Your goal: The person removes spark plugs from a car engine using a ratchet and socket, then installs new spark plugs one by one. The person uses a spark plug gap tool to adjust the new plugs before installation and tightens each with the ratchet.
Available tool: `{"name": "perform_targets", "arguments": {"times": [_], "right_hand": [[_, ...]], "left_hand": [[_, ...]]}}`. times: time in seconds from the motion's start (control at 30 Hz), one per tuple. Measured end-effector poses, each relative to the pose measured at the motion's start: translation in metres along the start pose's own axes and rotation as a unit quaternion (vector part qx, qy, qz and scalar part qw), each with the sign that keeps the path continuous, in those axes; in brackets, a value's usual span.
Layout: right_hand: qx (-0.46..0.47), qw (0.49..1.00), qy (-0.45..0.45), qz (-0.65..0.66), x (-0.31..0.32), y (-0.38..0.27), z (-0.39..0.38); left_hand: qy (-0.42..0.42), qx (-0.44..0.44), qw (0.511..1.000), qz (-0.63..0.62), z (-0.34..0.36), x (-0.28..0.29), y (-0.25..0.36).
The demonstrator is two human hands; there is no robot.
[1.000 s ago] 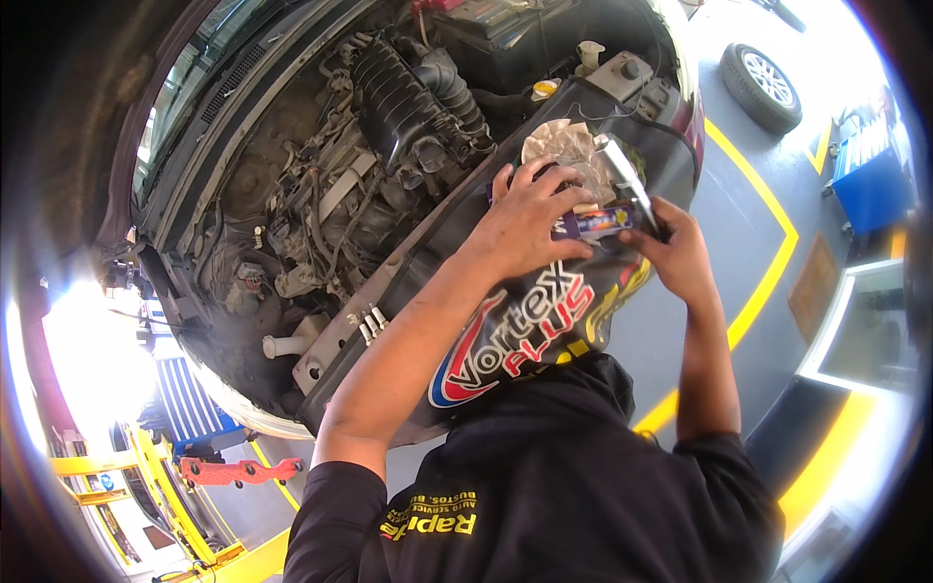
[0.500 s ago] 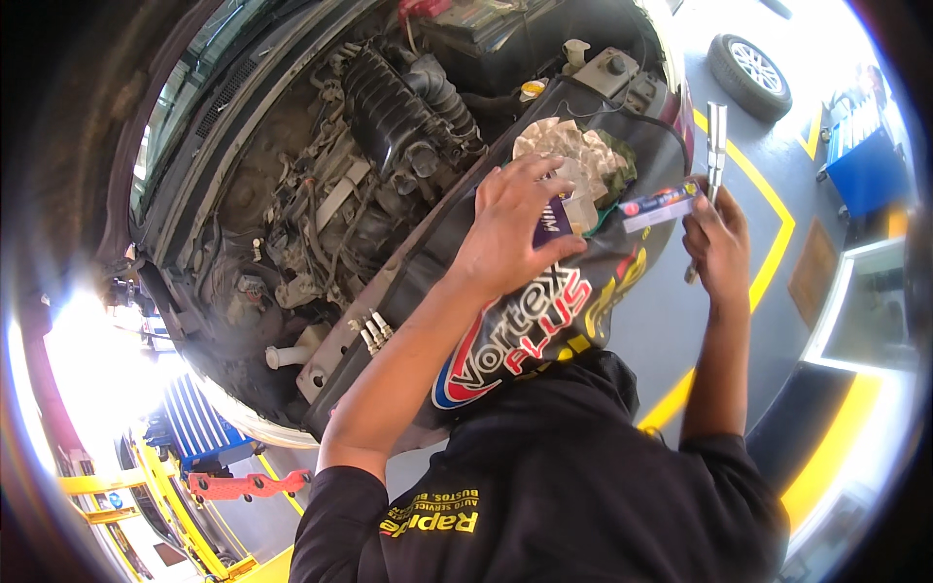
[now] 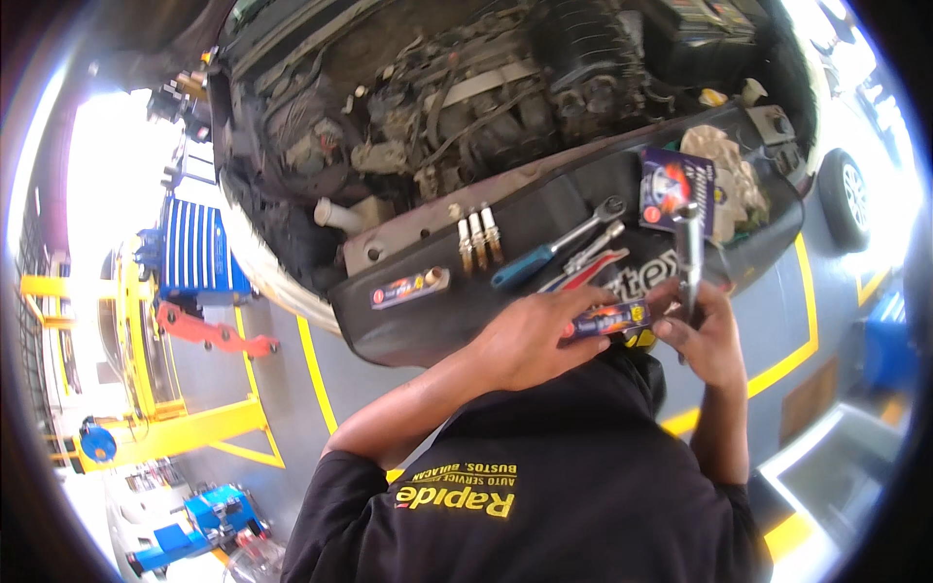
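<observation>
My left hand (image 3: 539, 340) is closed around one end of a small printed spark plug box (image 3: 614, 317), low over the black fender cover (image 3: 374, 335). At the box's other end are the fingertips of my right hand (image 3: 711, 338). That hand also grips a long shiny metal socket tool (image 3: 689, 248), held upright. On the cover ahead lie three white-topped spark plugs (image 3: 478, 233) side by side, and another small spark plug box (image 3: 408, 289). A ratchet (image 3: 564, 245) with a blue handle rests beside red-handled pliers (image 3: 583, 274). A larger purple box (image 3: 666, 180) lies further right.
Beyond the cover is the open engine bay (image 3: 486, 107). Crumpled brownish paper (image 3: 729, 170) lies at the cover's right. A wheel (image 3: 847, 199) stands on the floor at right; a yellow lift frame (image 3: 165, 423) and red arm (image 3: 214, 330) are at left.
My left hand has left the larger purple box and now holds the small box. My right hand has come in close to it, still with the metal tool. The view has turned.
</observation>
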State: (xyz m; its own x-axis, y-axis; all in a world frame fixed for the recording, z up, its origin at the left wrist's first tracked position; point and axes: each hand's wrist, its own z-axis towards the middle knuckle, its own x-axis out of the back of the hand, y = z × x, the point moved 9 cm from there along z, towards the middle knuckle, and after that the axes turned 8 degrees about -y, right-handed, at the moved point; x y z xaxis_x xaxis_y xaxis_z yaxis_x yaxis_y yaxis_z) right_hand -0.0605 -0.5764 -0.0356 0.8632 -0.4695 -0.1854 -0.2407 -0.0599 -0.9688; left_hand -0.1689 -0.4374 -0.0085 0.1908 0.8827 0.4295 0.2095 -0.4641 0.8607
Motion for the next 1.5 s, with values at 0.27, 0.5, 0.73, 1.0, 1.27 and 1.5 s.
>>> {"name": "perform_targets", "arguments": {"times": [0.27, 0.5, 0.73, 1.0, 1.27, 1.5], "right_hand": [[-0.080, 0.976, -0.043, -0.200, -0.069, 0.009, 0.023], [-0.053, 0.971, -0.061, -0.224, -0.097, -0.009, 0.029], [-0.045, 0.960, -0.135, -0.240, -0.110, -0.013, 0.022], [-0.034, 0.967, -0.188, -0.167, -0.102, -0.005, 0.014], [0.056, 0.990, -0.062, 0.118, -0.094, -0.011, 0.026], [0.109, 0.947, 0.110, -0.281, -0.059, -0.018, 0.029]], "left_hand": [[0.132, 0.023, 0.990, -0.051, -0.066, 0.010, -0.044], [0.172, 0.006, 0.981, -0.094, -0.088, 0.018, -0.050], [0.067, -0.033, 0.990, -0.123, -0.089, 0.006, -0.058], [-0.053, -0.042, 0.954, -0.293, -0.074, -0.009, -0.074], [0.082, -0.195, 0.833, -0.512, -0.040, 0.000, -0.048], [0.183, 0.003, 0.983, -0.010, -0.003, 0.006, -0.024]]}}
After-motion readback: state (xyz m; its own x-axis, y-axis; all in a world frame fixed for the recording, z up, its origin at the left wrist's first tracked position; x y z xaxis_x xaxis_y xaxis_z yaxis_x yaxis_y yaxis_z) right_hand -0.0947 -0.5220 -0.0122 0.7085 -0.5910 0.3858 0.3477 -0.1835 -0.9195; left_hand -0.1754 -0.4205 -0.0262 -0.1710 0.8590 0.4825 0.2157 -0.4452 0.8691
